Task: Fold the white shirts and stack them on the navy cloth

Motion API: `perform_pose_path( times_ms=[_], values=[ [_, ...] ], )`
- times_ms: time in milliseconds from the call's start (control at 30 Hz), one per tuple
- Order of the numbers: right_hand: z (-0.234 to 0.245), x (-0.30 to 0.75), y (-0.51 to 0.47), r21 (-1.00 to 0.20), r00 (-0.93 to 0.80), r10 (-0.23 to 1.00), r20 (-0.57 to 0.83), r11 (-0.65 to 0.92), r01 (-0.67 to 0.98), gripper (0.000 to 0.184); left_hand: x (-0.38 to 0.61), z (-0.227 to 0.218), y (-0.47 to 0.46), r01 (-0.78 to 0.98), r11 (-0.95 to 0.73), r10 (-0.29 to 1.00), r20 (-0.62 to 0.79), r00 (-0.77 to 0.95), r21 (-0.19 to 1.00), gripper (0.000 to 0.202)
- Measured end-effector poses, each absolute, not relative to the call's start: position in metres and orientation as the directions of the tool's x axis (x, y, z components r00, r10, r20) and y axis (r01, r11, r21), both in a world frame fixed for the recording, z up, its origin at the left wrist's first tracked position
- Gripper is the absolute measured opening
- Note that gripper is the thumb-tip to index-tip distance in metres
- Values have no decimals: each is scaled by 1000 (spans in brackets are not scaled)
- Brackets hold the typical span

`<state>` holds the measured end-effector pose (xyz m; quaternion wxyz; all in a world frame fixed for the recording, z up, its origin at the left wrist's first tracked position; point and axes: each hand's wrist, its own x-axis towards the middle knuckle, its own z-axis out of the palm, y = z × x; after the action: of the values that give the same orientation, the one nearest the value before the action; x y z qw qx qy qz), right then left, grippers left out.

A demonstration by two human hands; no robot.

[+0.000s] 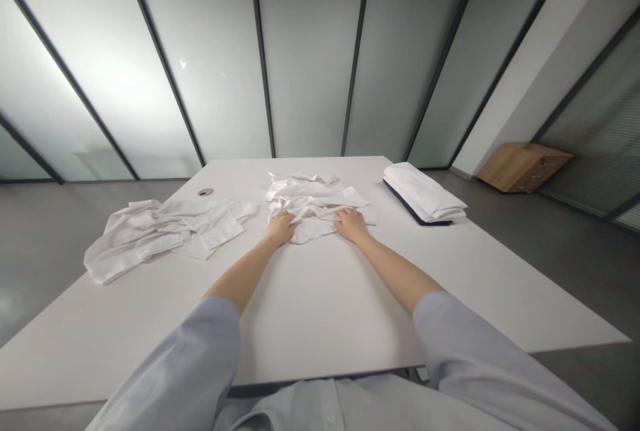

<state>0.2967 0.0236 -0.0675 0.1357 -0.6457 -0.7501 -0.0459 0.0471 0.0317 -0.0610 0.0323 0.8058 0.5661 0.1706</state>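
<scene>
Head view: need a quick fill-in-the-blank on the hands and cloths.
The left hand and right hand touch a crumpled white cloth that lies ____ another loose white cloth and a folded stack.
The stack is on the person's ____ side.
A dark layer shows at the stack's ____.
Missing: between; right; bottom.

Finger ends of left hand [281,228] and right hand [351,224] blur into the middle white cloth [313,207] (pinch or press: cannot tell). Frame's lower edge cuts both sleeves [193,347]; its left edge, the table [325,311]. Cabinet [515,167] fittings too small to read.
</scene>
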Motion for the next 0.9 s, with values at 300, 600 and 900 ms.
perform_pose_path(
  times_ms=[300,600,900],
  values=[
    [-71,318,29,-253,207,904,375,-115,961,30,6,-55,37,844,73,906,319,-279,532,30],
    [-67,331,34,-470,307,811,498,-45,881,33,19,-42,17,941,-149,815,576,-56,303,28],
    [-57,316,23,-227,23,787,617,150,962,24,52,-49,0,936,-352,918,196,346,-4,42]
  ],
)
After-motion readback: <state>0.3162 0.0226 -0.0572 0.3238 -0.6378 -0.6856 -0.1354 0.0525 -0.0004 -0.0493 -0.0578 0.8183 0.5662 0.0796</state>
